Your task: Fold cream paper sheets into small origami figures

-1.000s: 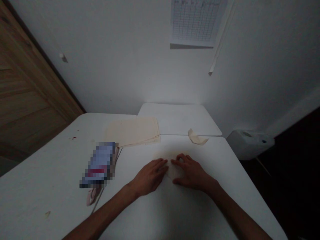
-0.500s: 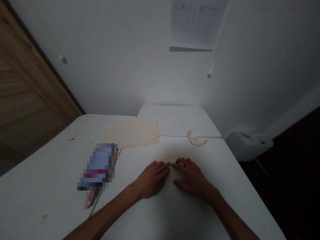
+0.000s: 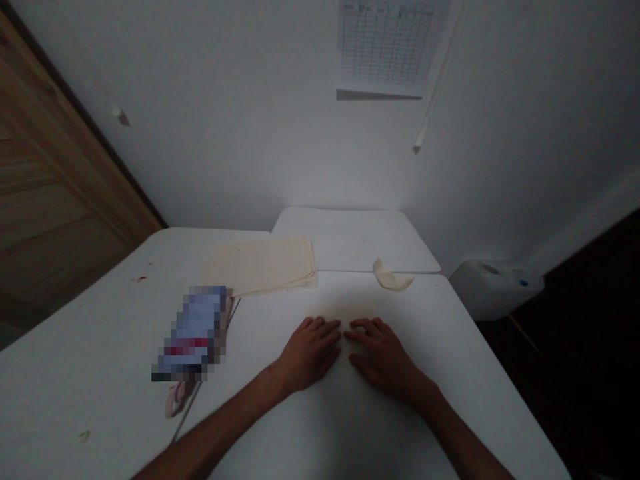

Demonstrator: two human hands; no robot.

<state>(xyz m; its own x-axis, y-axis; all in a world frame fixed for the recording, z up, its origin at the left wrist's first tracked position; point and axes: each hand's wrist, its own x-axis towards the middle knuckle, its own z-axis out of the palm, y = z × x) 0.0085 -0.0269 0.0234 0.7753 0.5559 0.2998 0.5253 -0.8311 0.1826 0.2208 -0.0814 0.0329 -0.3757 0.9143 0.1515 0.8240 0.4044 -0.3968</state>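
Observation:
My left hand (image 3: 313, 353) lies palm down, its fingers stretched to the right over a thin pale cream sheet (image 3: 350, 311). Facing it, my right hand (image 3: 383, 355) rests on the same sheet with fingers apart, pointing left. A narrow gap separates the fingertips. Both hands cover most of the sheet, so its full shape is hidden. Whether it is paper or cloth I cannot tell. Behind and to the left lies a stack of larger cream sheets (image 3: 263, 263). A curled cream scrap (image 3: 391, 277) sits beyond my right hand.
White tables (image 3: 280, 440) are pushed together with seams between them. At left lies a blurred-out bluish object (image 3: 195, 330) with a pinkish strap (image 3: 175, 398). A printed chart (image 3: 383, 47) hangs on the wall. A white plastic container (image 3: 493, 290) stands off the table's right edge.
The left fingers have spread slightly and shifted a little over the sheet. My right hand has barely moved. The whole view has shifted slightly.

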